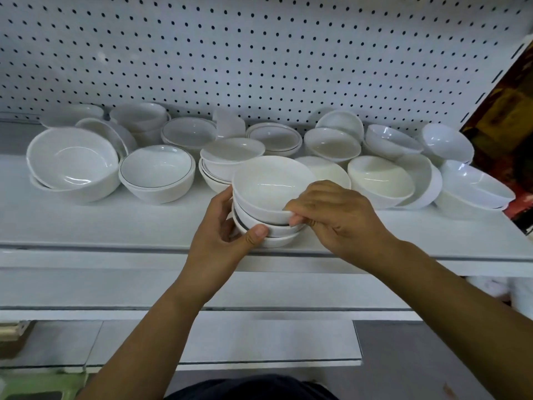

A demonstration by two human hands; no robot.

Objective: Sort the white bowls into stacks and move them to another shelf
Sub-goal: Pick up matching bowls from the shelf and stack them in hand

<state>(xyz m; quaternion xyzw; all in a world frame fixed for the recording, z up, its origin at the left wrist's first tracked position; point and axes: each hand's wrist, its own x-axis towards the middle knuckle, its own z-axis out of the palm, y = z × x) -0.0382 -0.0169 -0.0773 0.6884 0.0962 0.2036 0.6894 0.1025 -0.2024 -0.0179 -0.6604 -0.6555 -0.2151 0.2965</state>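
1. Holding a stack of white bowls (275, 230) between our hands, we have it at the front edge of the shelf (115, 226). Our fingers cover part of its lower bowls, so we cannot count them.
2. Our left hand (222, 235) curls round the lower bowls, thumb at the front. Our right hand (331, 215) pinches the near rim of the top bowl (271, 183).
3. Beyond both hands, loose bowls (380, 180) crowd the shelf, overlapping one another before a pegboard (259, 53).
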